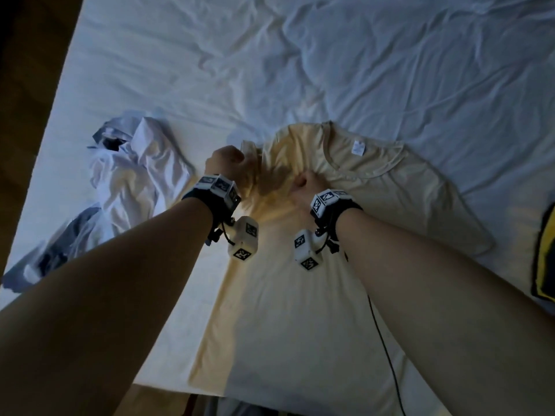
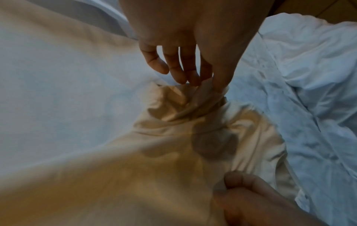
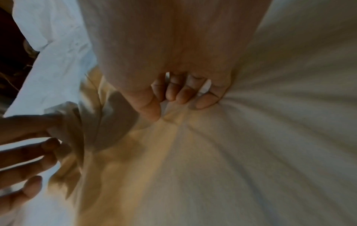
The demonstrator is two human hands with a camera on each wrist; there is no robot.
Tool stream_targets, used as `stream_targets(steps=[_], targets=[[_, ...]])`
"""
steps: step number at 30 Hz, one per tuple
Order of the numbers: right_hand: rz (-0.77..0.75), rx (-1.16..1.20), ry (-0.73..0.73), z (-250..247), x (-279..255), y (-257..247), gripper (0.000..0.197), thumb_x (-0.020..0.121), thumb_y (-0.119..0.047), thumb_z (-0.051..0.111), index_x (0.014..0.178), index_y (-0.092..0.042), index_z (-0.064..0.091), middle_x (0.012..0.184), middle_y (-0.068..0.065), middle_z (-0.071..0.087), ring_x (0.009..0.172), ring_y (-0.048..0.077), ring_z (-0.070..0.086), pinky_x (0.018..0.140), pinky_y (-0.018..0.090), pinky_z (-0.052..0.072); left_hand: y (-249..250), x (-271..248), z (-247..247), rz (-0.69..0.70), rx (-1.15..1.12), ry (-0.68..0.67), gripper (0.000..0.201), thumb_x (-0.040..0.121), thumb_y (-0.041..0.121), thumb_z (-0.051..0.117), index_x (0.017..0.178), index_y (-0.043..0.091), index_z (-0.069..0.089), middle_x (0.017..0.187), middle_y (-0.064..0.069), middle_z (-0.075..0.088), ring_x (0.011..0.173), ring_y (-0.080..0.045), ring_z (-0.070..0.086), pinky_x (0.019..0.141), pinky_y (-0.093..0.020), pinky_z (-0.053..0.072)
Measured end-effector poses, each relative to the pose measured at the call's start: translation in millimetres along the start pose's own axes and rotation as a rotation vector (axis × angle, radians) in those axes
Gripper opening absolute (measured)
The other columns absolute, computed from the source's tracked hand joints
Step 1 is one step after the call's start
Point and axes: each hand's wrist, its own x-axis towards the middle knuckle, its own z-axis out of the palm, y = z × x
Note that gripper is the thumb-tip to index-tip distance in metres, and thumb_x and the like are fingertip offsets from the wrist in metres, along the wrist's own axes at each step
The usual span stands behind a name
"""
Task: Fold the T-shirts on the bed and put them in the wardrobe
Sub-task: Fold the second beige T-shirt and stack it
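Looking down from the head view, the left hand (image 1: pixel 225 160) grips the bunched sleeve of the pale yellow cotton T-shirt (image 1: pixel 300 295), which lies on the white-sheeted bed (image 1: pixel 210 55) with its collar beyond the hands and its hem toward the person. The right hand (image 1: pixel 303 187) pinches the shoulder cloth just right of the left hand. The shirt's long axis runs away from the person, so I judge the sleeve must fold rightward across the right hand. A crumpled white and grey T-shirt (image 1: pixel 132 181) lies left of the left hand.

The left wrist view shows what the head view hides: thumb and fingertips (image 2: pixel 181 79) pinching the sleeve edge.

The right wrist view shows curled fingers (image 3: pixel 181 94) gathering radiating creases.
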Motion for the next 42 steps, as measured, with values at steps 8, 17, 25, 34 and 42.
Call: stream_targets(steps=[8,17,25,34,42], targets=[[0.081,-0.127,-0.016,2,13,-5,0.064,0.087,-0.040,0.059,0.141,-0.016,0.033,0.135,0.010,0.047,0.117,0.032,0.052,0.097,0.044,0.045,17,5,-11,0.027,-0.017,-0.425,0.027,0.091,0.037,0.061,0.085,0.012,0.069,0.069,0.000,0.060,0.064,-0.016,0.054,0.058,-0.023,0.043],[0.014,-0.048,0.027,-6,0,-9,0.042,0.088,-0.032,0.056,0.127,-0.018,0.055,0.124,0.011,0.061,0.106,0.030,0.059,0.094,0.036,0.048,3,-12,-26,0.047,-0.373,-0.316,0.027,0.098,0.032,0.054,0.123,0.021,0.056,0.093,-0.004,0.055,0.082,-0.020,0.054,0.074,-0.037,0.047],[-0.158,0.015,0.261,13,-13,-21,0.012,0.089,-0.012,0.049,0.096,-0.017,0.057,0.093,-0.001,0.062,0.085,0.021,0.060,0.072,0.026,0.045,-37,-18,-48,-0.151,-0.474,-0.247,0.027,0.091,0.035,0.063,0.104,0.028,0.040,0.099,-0.009,0.051,0.081,-0.033,0.057,0.059,-0.054,0.054],[-0.253,-0.067,0.104,38,-7,-32,0.048,0.084,-0.009,0.061,0.130,-0.014,0.054,0.129,0.011,0.055,0.116,0.025,0.057,0.096,0.032,0.047,-63,-23,-50,-0.218,-0.692,-0.136,0.027,0.088,0.025,0.067,0.112,0.026,0.055,0.113,-0.008,0.059,0.091,-0.031,0.061,0.067,-0.057,0.056],[-0.216,-0.150,0.061,37,-8,-33,0.046,0.083,-0.017,0.060,0.128,-0.016,0.055,0.135,0.009,0.045,0.116,0.024,0.053,0.097,0.033,0.046,-87,2,-58,-0.343,-0.352,0.038,0.041,0.071,0.049,0.062,0.094,0.015,0.067,0.085,-0.009,0.069,0.074,-0.028,0.065,0.066,-0.030,0.052]])
